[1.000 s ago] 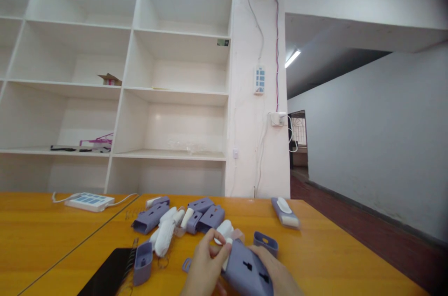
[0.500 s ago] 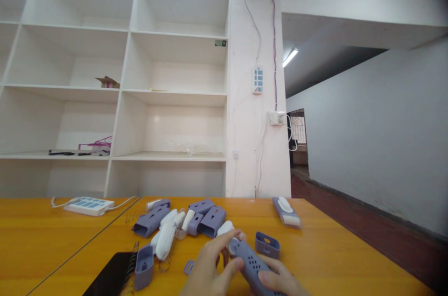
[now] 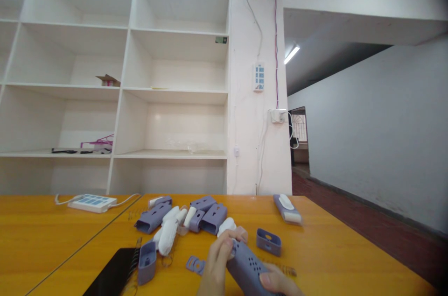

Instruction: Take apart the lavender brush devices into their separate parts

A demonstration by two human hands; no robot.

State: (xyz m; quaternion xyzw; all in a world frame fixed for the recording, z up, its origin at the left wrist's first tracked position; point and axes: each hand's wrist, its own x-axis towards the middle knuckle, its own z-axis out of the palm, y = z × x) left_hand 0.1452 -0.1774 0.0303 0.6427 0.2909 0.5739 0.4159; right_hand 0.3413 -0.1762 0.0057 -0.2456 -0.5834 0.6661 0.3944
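A purple-grey plastic housing with rows of small holes lies tilted between my hands, low in the view. My left hand curls its fingers round the upper end, partly covering it. Closed on the lower part, my right hand presses its thumb on the side. Left of my left hand lies a small flat purple piece with ring-shaped openings. A short purple sleeve stands beyond the housing, and a metal spring rests beside my right hand. Whatever the left fingertips cover is hidden.
Several purple shells and white plastic parts lie heaped beyond my hands. A purple cup-like part stands near a black flat object. An assembled purple-and-white unit and a white power strip lie farther back.
The housing has turned slightly, and my left hand has closed further round its upper end. The small flat purple piece and the spring by my right hand now show more fully.
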